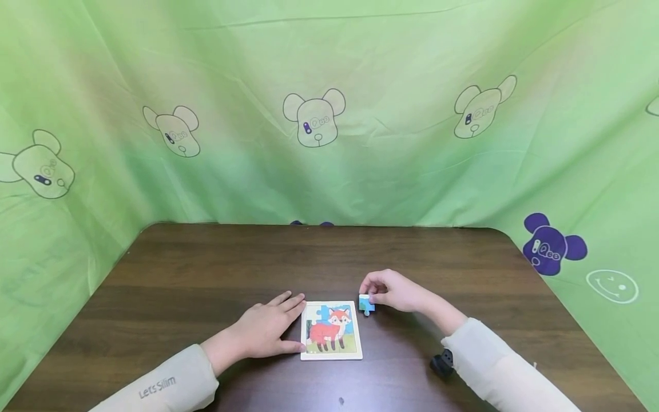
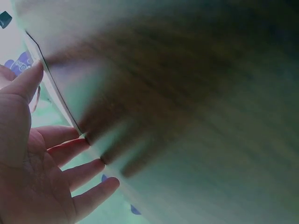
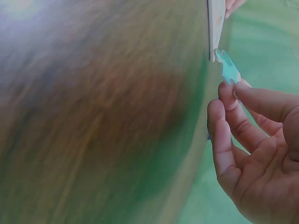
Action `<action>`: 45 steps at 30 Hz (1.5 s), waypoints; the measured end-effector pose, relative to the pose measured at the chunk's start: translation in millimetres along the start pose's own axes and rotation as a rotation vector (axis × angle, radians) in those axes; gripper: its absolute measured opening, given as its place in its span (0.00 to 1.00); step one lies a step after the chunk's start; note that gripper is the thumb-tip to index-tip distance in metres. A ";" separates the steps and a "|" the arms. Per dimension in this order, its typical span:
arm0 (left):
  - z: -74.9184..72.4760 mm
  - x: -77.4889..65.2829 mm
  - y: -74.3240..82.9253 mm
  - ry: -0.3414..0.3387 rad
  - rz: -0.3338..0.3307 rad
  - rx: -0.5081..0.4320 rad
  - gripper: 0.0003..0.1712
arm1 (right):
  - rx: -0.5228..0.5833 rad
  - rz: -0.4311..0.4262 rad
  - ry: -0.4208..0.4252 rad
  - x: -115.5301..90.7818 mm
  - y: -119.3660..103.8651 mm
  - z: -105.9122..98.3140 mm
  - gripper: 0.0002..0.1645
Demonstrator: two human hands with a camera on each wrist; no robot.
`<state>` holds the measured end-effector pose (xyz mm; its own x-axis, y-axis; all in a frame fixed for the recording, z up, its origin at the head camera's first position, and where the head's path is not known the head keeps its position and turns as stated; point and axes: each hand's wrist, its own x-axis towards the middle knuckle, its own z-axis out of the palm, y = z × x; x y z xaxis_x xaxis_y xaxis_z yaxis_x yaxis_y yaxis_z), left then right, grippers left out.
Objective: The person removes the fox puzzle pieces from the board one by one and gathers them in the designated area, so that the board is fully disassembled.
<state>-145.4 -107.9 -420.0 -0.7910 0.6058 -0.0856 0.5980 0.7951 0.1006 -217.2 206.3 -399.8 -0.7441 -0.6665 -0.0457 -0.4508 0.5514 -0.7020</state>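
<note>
A square fox puzzle (image 1: 332, 337) in a pale frame lies flat on the table. Its upper left corner shows a bare white patch where no piece sits. My left hand (image 1: 268, 327) rests at the frame's left edge with fingers spread, thumb and fingertips touching the rim; the left wrist view shows this left hand (image 2: 51, 163) palm-side. Just off the frame's upper right corner, my right hand (image 1: 395, 290) pinches a blue puzzle piece (image 1: 366, 304) between thumb and fingers. In the right wrist view the piece (image 3: 229, 69) sticks out from the fingertips of the right hand (image 3: 261, 149).
The dark wood table (image 1: 247, 257) spreads around the puzzle to its rounded far corners. A green curtain (image 1: 329, 183) printed with bear heads hangs behind and beside it. A small black object (image 1: 441, 363) sits by the right sleeve.
</note>
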 end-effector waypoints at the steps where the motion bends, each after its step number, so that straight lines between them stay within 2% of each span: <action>1: 0.1 0.0 -0.1 0.002 0.001 -0.002 0.49 | 0.003 0.000 0.000 -1.0 1.2 -0.3 0.06; 11: -0.3 -0.2 0.5 0.001 0.000 0.000 0.49 | 0.012 0.023 -0.005 -3.7 8.9 -1.1 0.06; 27: -0.1 -0.2 0.0 0.004 0.004 -0.001 0.49 | -0.193 -0.002 0.068 1.7 10.4 -6.6 0.05; 35: 1.0 0.3 -0.4 -0.005 -0.008 -0.007 0.50 | -0.166 -0.023 0.010 14.1 -6.0 0.1 0.05; 45: 1.3 0.2 0.3 -0.016 -0.016 -0.017 0.50 | -0.162 -0.116 -0.100 37.8 -23.0 22.1 0.08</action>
<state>-145.2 -107.6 -421.3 -0.7984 0.5933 -0.1028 0.5828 0.8043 0.1158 -224.0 157.4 -401.1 -0.6333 -0.7725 -0.0471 -0.6100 0.5357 -0.5839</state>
